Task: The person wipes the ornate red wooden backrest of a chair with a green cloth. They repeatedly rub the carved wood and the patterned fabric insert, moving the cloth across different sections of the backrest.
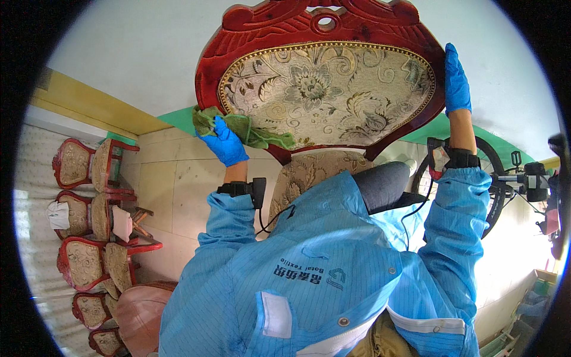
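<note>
An upholstered chair with a carved red wooden backrest frame (208,73) stands before me. Floral fabric (312,89) fills the backrest, edged with gold nailhead trim. My left hand (224,143), in a blue glove, grips a green cloth (243,127) at the lower left of the backrest. Part of the cloth lies along the bottom rim of the fabric. My right hand (458,82), also gloved in blue, lies against the right outer edge of the frame, fingers stretched upward. Its thumb and palm are hidden. Below the backrest, the patterned seat (308,172) is partly covered by my jacket.
Several matching chairs (80,263) line the curtain at left, one bearing a white cloth (59,216). A small folding stool with a pink top (122,223) stands by them. A pink rounded cover (145,319) is at lower left. At right stands a bicycle (495,178).
</note>
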`<state>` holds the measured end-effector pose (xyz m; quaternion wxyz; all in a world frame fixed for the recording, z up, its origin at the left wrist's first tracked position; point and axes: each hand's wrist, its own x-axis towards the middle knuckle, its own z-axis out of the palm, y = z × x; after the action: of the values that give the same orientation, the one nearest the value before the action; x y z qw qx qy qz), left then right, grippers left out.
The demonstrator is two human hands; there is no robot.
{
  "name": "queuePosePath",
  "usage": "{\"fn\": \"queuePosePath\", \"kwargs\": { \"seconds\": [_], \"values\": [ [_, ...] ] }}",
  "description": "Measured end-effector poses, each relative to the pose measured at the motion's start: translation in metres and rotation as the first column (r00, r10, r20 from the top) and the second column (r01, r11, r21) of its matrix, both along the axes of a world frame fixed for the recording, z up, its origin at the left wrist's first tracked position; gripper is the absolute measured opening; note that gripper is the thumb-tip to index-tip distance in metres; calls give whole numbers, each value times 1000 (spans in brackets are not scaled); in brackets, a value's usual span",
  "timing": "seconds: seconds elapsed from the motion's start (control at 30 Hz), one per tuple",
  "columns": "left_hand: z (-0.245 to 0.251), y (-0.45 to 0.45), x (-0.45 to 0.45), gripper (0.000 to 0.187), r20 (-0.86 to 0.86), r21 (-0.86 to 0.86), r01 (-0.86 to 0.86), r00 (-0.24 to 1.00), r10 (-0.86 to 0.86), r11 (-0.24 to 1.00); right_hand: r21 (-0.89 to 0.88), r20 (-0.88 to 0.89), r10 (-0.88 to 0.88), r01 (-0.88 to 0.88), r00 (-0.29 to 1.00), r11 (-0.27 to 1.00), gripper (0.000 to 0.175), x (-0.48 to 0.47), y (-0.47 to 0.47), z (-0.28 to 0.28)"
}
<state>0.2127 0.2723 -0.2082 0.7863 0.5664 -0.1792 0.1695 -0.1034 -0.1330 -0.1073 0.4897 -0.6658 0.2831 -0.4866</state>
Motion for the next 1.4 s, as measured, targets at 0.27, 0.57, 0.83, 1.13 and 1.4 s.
{"fn": "queuePosePath", "kwargs": {
  "seconds": [0.27,0.57,0.83,1.13,1.4],
  "values": [
    [-81,6,-30,60,-223,343,7,972,74,939,-25,10,-11,11,1000,1000,55,-3,4,2],
    [-167,-7,-55,69,-440,350,113,896,57,930,88,10,-35,34,999,996,53,-2,22,13],
    [-188,-33,-78,63,-817,270,51,541,200,962,-362,-76,-188,149,979,920,49,-2,16,5],
    [-365,-15,-3,48,-470,-274,928,100,-877,253,-391,-180,-228,143,957,909,55,5,47,25],
    [-234,-71,-112,43,-926,-179,821,46,-375,542,-510,-221,-291,145,931,848,57,3,51,25]
  ]
}}
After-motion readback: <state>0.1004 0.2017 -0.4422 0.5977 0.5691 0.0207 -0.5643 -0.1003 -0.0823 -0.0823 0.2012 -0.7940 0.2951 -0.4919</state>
